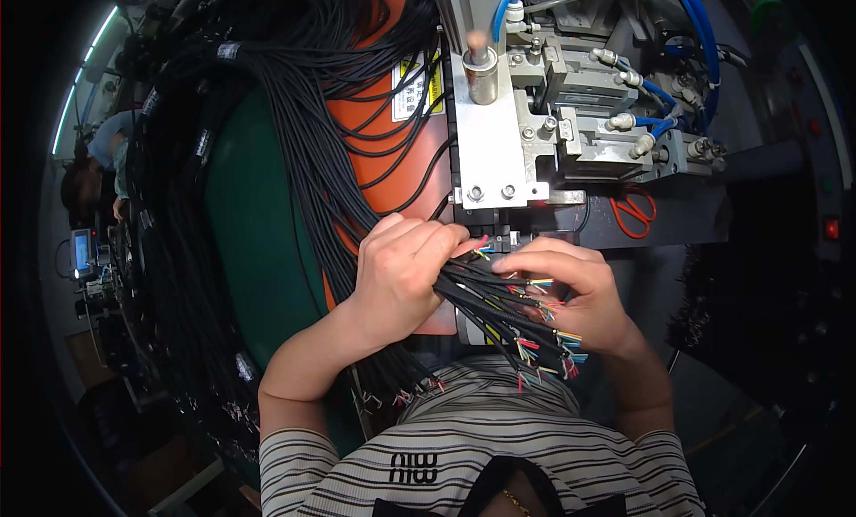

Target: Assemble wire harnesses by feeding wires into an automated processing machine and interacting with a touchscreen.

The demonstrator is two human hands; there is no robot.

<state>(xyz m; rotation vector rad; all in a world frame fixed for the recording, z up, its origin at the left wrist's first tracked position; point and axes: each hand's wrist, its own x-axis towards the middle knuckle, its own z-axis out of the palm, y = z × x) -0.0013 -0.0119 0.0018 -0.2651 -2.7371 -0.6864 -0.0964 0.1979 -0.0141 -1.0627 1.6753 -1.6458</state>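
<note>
My left hand [401,276] is closed around a thick bundle of black cables [486,298] whose stripped ends show coloured wires [544,352]. My right hand [584,294] rests on the same bundle from the right, its fingers pinching one cable end near the mouth of the grey metal machine [495,147] just above. The cable ends fan out toward my chest between both hands.
A large mass of black cables [294,115] hangs over a green and orange surface [259,223] at the left. Orange-handled scissors [635,209] lie on the machine's right side. Blue air hoses [691,26] run over the top. Another person [94,169] sits far left.
</note>
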